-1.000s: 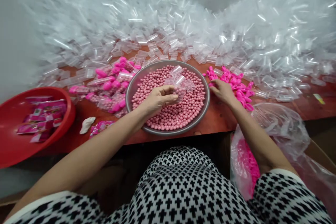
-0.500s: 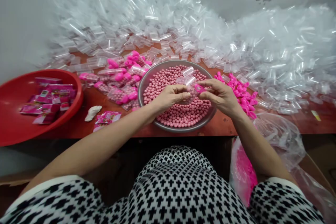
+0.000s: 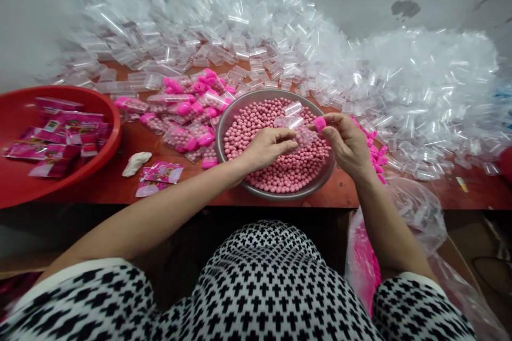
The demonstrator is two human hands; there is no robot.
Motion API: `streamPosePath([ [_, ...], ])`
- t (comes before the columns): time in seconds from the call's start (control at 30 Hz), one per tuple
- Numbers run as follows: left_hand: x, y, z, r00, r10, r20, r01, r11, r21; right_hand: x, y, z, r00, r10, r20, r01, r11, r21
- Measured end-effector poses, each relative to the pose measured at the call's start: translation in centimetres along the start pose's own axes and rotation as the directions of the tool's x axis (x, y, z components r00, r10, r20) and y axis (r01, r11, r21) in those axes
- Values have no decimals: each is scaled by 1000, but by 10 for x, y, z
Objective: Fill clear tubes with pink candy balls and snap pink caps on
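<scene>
My left hand (image 3: 272,148) is over the bowl, its fingers closed on a clear plastic tube (image 3: 306,137) with pink beads showing in it or behind it. Between the thumb and fingers of my right hand (image 3: 347,141) is a bright pink cap (image 3: 320,123), held just right of the tube and apart from it. Below both hands stands a grey bowl (image 3: 276,195) full of round pink beads (image 3: 276,173). More clear tubes (image 3: 293,109) lie on the beads, just behind my left fingers.
Capped tubes of beads (image 3: 188,112) are heaped left of the bowl. Loose pink caps (image 3: 378,154) lie to its right. A red basin (image 3: 114,133) holds pink packets; more packets (image 3: 160,175) and a white lump (image 3: 136,163) lie nearby. Empty clear tubes (image 3: 240,26) pile against the wall.
My right hand has moved right, and the pink cap is now away from the tube and turned more upright. My left hand stays over the bowl. The whole view has shifted slightly.
</scene>
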State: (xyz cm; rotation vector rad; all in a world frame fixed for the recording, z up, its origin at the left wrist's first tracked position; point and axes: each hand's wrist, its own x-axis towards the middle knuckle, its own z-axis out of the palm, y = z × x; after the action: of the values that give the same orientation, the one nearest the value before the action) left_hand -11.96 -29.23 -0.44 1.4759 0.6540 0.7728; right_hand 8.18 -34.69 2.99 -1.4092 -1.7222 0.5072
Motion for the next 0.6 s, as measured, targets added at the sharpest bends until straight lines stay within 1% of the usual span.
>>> streamPosePath([
  [0.03, -1, 1, 0, 1000, 14, 4, -14, 1000, 5, 0, -1, 4, 1000, -7, 8, 7, 999, 39],
  [0.17, -4, 4, -2, 997, 71, 2, -71, 997, 32, 1, 2, 19, 998, -51, 31, 50, 997, 52],
  [0.23, -5, 5, -3, 995, 95, -11, -94, 993, 77, 1, 7, 19, 995, -85, 44, 81, 994, 78],
  [0.3, -6, 5, -3, 993, 121, -13, -119, 986, 119, 3, 10, 14, 984, -163, 79, 159, 986, 54],
  [0.33, -6, 4, -4, 991, 135, -11, -132, 982, 137, 4, 11, 10, 970, -221, 102, 221, 975, 16],
  [0.4, -6, 3, -4, 986, 167, -20, -161, 972, 168, 6, 10, 3, 928, -344, 146, 356, 932, -70],
  [0.47, -6, 2, -4, 978, 205, -41, -193, 960, 203, 6, 9, 0, 886, -432, 167, 454, 882, -126],
  [0.53, -6, 0, -4, 965, 257, -58, -237, 941, 241, 4, 6, 1, 863, -479, 163, 502, 851, -157],
  [0.6, -6, -1, -4, 946, 318, -57, -288, 912, 293, 0, 4, 2, 849, -502, 165, 526, 829, -191],
])
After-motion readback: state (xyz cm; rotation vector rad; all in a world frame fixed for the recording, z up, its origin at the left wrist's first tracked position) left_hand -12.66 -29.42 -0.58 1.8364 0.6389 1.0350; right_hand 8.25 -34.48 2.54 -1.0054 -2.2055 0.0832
